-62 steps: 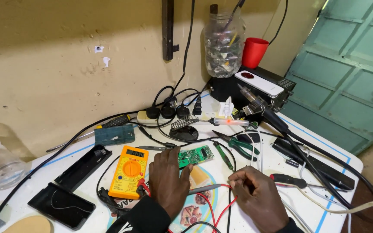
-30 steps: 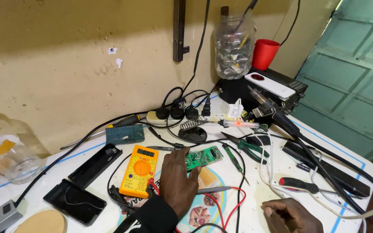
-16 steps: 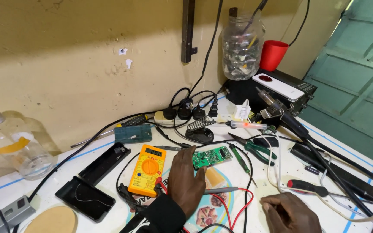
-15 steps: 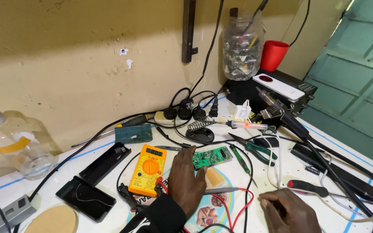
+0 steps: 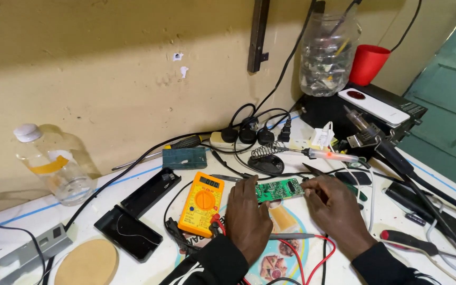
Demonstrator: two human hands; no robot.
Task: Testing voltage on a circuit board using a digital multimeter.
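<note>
A small green circuit board [image 5: 279,189] lies on the white table [image 5: 133,182] in front of me. My left hand [image 5: 246,217] rests with its fingertips on the board's left end. My right hand [image 5: 338,207] touches the board's right end with its fingers curled. An orange multimeter [image 5: 202,202] sits just left of my left hand, its red and black leads [image 5: 296,252] trailing toward me between my wrists. Both sleeves are dark.
A soldering iron on a coil stand [image 5: 270,158], a power strip with black plugs [image 5: 244,136], a black box with a white device [image 5: 376,105], a clear jar [image 5: 327,53], a red cup [image 5: 368,63], a plastic bottle [image 5: 54,163], black casings [image 5: 133,221] and a red-handled screwdriver [image 5: 407,241] crowd the table.
My right hand has come up from the table's near right edge to the right end of the green board. My left hand has stayed on the board. The view has shifted left.
</note>
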